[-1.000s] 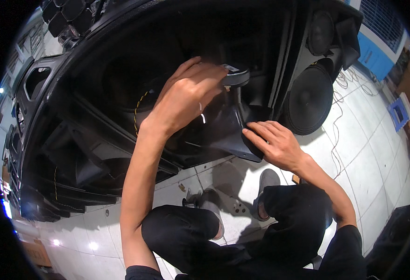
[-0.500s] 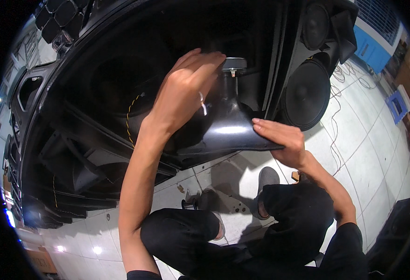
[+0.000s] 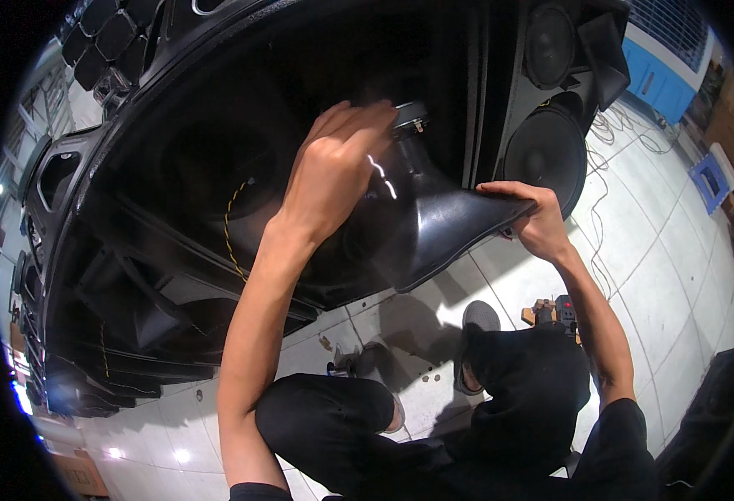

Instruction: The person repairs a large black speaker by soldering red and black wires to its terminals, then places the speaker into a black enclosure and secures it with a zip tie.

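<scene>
A glossy black speaker horn (image 3: 459, 221) with a round driver (image 3: 410, 117) at its narrow end is held tilted in front of the dark cabinet interior. My right hand (image 3: 538, 217) grips the right corner of its flared mouth, thumb and fingers on either side of the rim. Beside the driver is my left hand (image 3: 334, 163), its back toward me and its fingers blurred; whether they hold anything is hidden. A blurred white streak shows below those fingers. Small metal terminals stick out from the driver. A yellow-and-black twisted wire (image 3: 227, 221) hangs inside the cabinet, left of my left wrist.
The large black speaker cabinet (image 3: 108, 167) spans the upper left. Another speaker with round cones (image 3: 546, 150) stands to the right. A black-and-red tool (image 3: 564, 309) lies on the tiled floor near my right knee. Farther right are loose cables (image 3: 601, 242) and a blue-and-white appliance (image 3: 659, 75).
The horn has turned, its mouth's right corner rising and its left part swinging down and right. My right hand has moved up with it; my left hand has shifted slightly right.
</scene>
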{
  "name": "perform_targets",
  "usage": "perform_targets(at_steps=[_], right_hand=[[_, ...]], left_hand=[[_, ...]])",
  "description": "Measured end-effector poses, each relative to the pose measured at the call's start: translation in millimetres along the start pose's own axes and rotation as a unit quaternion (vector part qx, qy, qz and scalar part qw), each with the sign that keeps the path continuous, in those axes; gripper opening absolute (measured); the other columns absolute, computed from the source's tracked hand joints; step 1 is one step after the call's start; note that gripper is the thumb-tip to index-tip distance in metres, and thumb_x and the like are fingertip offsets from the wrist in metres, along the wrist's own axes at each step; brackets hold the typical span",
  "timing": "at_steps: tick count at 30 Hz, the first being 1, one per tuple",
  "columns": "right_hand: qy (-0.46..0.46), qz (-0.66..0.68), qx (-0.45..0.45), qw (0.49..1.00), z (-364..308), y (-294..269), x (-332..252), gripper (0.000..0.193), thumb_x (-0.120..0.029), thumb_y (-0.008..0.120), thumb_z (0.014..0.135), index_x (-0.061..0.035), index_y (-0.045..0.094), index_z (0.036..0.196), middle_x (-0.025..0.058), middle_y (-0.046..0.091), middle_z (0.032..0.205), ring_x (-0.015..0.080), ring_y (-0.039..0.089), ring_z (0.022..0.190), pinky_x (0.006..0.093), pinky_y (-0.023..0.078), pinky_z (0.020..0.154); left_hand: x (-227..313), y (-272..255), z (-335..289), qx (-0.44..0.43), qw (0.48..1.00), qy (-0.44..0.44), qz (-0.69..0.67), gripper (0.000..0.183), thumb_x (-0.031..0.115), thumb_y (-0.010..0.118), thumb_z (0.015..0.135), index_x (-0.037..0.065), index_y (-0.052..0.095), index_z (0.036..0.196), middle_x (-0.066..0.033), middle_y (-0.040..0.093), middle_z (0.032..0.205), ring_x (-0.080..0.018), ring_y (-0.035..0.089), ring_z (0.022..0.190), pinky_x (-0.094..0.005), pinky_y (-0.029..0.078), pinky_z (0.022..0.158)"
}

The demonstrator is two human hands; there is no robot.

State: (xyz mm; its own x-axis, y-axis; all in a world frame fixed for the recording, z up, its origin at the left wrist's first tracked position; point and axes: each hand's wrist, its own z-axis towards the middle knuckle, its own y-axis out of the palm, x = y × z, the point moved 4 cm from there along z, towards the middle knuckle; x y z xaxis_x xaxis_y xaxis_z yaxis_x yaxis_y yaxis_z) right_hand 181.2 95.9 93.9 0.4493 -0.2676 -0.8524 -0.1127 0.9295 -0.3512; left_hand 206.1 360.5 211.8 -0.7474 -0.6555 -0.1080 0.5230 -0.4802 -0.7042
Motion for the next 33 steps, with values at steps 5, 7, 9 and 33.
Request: perform_targets(at_steps=[5, 7, 9, 33], right_hand=[[-0.114, -0.088, 0.021, 0.989, -5, 4, -5, 0.041, 0.002, 0.074, 0.079, 0.0014, 0.071, 0.12, 0.0137, 0.074, 0.114, 0.0245, 0.073, 0.101, 0.0339, 0.058, 0.088], [-0.126, -0.109, 0.03, 0.986, -6, 7, -9, 0.043, 0.001, 0.076, 0.076, 0.0018, 0.071, 0.119, 0.0152, 0.074, 0.114, 0.0268, 0.073, 0.102, 0.0348, 0.057, 0.09], [-0.169, -0.158, 0.031, 0.972, -8, 11, -18, 0.04, 0.004, 0.075, 0.075, 0.002, 0.071, 0.115, 0.0166, 0.074, 0.111, 0.0296, 0.072, 0.102, 0.0362, 0.058, 0.089], [-0.237, -0.296, 0.038, 0.925, -19, 28, -28, 0.05, 0.01, 0.076, 0.062, 0.0029, 0.07, 0.111, 0.0168, 0.073, 0.114, 0.033, 0.072, 0.103, 0.0384, 0.06, 0.087]], left_hand=[[-1, -1, -4, 0.003, 1.0, -0.008, -0.013, 0.034, 0.003, 0.074, 0.086, 0.002, 0.07, 0.119, -0.0147, 0.069, 0.128, -0.031, 0.065, 0.121, -0.0448, 0.046, 0.112], [-1, -4, -5, 0.001, 1.0, -0.009, -0.017, 0.034, 0.002, 0.074, 0.085, 0.002, 0.071, 0.119, -0.0147, 0.069, 0.128, -0.0314, 0.065, 0.121, -0.0451, 0.046, 0.112], [0, -7, -6, 0.001, 1.0, -0.013, -0.021, 0.034, 0.001, 0.074, 0.085, 0.002, 0.071, 0.119, -0.0147, 0.07, 0.127, -0.0316, 0.065, 0.121, -0.0452, 0.046, 0.112], [-6, -6, -16, 0.004, 0.999, -0.013, -0.029, 0.035, 0.001, 0.073, 0.086, 0.003, 0.07, 0.121, -0.0145, 0.07, 0.126, -0.0332, 0.066, 0.119, -0.0448, 0.048, 0.109]])
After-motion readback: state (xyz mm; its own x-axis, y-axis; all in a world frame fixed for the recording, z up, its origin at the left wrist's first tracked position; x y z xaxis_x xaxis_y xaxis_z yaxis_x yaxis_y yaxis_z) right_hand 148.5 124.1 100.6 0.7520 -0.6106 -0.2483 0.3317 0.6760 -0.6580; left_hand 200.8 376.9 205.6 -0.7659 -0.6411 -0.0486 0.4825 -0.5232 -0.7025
